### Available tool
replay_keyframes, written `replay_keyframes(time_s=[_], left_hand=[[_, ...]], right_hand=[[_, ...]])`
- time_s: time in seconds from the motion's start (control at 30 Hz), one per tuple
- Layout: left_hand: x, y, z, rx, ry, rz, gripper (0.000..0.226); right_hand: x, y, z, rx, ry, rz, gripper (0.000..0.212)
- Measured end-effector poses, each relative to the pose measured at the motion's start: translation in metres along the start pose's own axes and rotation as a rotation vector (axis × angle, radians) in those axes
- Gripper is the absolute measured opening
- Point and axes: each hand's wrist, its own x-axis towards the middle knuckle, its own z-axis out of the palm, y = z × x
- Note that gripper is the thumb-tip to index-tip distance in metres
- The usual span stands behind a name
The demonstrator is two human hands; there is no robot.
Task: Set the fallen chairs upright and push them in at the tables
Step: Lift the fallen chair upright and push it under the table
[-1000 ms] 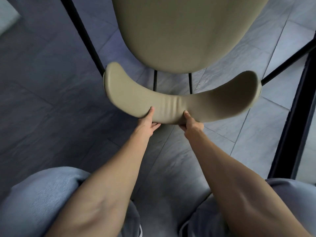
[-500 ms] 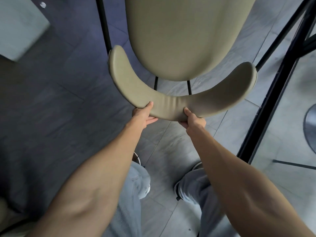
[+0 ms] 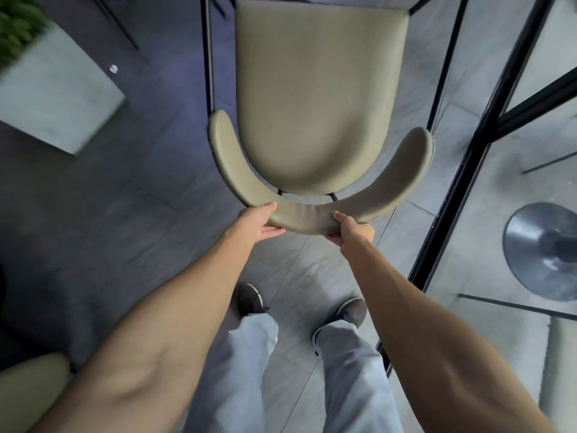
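A beige padded chair (image 3: 318, 98) with thin black legs stands upright in front of me, seen from above. Its curved backrest (image 3: 390, 185) wraps around the rear of the seat. My left hand (image 3: 260, 221) grips the backrest's near edge left of centre, thumb on top. My right hand (image 3: 351, 229) grips the same edge right of centre. My two feet stand on the grey tiled floor just behind the chair. The chair's front edge reaches the top of the view, where dark bars cross; a table top is not visible there.
A black-framed glass wall (image 3: 487, 151) runs along the right, with a round metal table base (image 3: 543, 251) behind it. A pale concrete planter (image 3: 59, 101) with greenery stands at the left. Part of another beige seat (image 3: 28, 389) shows at the bottom left.
I have risen from a crouch to standing, so the view is higher. The chair has come up to level, its whole seat now showing. Both hands kept their grip on the backrest.
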Motion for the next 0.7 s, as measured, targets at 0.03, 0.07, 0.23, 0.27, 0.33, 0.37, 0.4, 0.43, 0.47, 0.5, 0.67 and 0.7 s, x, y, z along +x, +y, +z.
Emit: replay_keyframes(time_s=[0.03,0.07,0.23,0.27,0.33,0.37,0.4,0.43,0.47,0.5,0.67,0.7], left_hand=[[-0.006,0.009,0.002,0.014,-0.010,0.002,0.032],[-0.012,0.019,0.004,0.027,-0.021,0.005,0.033],[-0.032,0.064,0.015,0.084,-0.045,0.024,0.021],[-0.035,0.073,0.017,0.086,-0.049,0.021,0.016],[-0.037,0.092,0.023,0.089,-0.039,0.011,0.013],[-0.036,0.100,0.027,0.090,-0.036,0.003,0.015],[-0.035,0.109,0.031,0.087,-0.039,0.001,0.016],[-0.033,0.118,0.036,0.080,-0.041,0.006,0.018],[-0.030,0.126,0.041,0.074,-0.040,0.016,0.018],[-0.026,0.134,0.045,0.071,-0.036,0.029,0.018],[-0.011,0.179,0.062,0.072,-0.028,0.103,0.014],[-0.008,0.189,0.065,0.076,-0.029,0.114,0.015]], right_hand=[[-0.004,-0.010,0.002,-0.003,0.005,-0.006,0.032],[-0.008,-0.021,0.003,0.000,0.008,-0.010,0.031],[-0.024,-0.066,0.019,-0.009,-0.009,-0.037,0.033],[-0.025,-0.076,0.021,-0.022,-0.028,-0.037,0.035],[-0.028,-0.097,0.025,-0.062,-0.075,-0.036,0.036],[-0.029,-0.107,0.028,-0.083,-0.094,-0.038,0.034],[-0.028,-0.118,0.031,-0.101,-0.107,-0.049,0.032],[-0.025,-0.128,0.036,-0.115,-0.112,-0.065,0.031],[-0.023,-0.138,0.041,-0.122,-0.109,-0.081,0.030],[-0.021,-0.146,0.047,-0.129,-0.105,-0.097,0.031],[-0.013,-0.188,0.077,-0.162,-0.116,-0.155,0.030],[-0.011,-0.195,0.083,-0.160,-0.112,-0.164,0.029]])
